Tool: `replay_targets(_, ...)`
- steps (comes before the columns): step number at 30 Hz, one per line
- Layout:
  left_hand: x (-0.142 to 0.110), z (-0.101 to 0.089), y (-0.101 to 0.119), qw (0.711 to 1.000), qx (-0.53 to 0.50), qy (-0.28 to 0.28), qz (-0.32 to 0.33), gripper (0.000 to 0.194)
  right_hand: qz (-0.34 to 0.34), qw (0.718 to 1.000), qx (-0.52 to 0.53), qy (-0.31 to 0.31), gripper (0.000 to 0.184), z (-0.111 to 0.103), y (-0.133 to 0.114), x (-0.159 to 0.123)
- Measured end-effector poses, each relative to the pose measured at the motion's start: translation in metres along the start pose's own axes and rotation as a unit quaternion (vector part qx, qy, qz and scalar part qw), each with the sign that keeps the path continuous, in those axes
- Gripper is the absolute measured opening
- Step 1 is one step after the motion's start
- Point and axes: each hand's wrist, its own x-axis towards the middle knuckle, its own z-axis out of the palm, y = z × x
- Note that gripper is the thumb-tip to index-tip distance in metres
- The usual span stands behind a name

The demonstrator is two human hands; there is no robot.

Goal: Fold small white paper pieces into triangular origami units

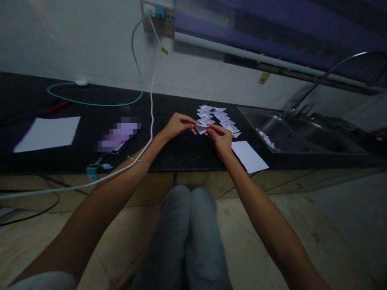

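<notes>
A small folded piece of white paper is held between my two hands above the dark countertop. My left hand pinches its left side with thumb and finger. On the other side, my right hand grips the right corner. Just behind the hands lie two rows of similar folded white paper pieces, overlapping one another. Next to my right wrist, a flat white sheet of paper rests near the counter's front edge.
A steel sink with a curved faucet is on the right. At left are a larger white sheet, a blurred-out purple item and a teal clip. A white cable hangs from the wall outlet across my left forearm.
</notes>
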Motion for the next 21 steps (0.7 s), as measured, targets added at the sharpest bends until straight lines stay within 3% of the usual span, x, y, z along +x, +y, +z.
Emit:
replay_targets(4,-0.001,-0.001,0.001,0.996,-0.062,-0.044,-0.050,0.033,-0.031,0.999,-0.030,-0.004,0.018,0.000,-0.003,-0.001)
replay_targets(7,-0.002,0.003,0.002,0.988,-0.098,-0.091,-0.079,0.047,-0.058,0.997,-0.052,-0.018,0.016,0.001,-0.004,-0.002)
replay_targets(13,-0.004,0.010,0.004,0.968,0.000,-0.235,-0.085,0.066,-0.061,0.992,-0.100,-0.044,0.018,0.002,-0.008,-0.004)
replay_targets(17,-0.006,0.012,0.006,0.964,0.082,-0.251,-0.038,0.065,-0.047,0.995,-0.081,-0.039,0.018,0.004,-0.010,-0.006)
replay_targets(21,-0.006,0.014,0.001,0.967,0.130,-0.219,-0.018,0.059,0.005,0.998,-0.044,-0.043,0.041,0.004,-0.009,-0.005)
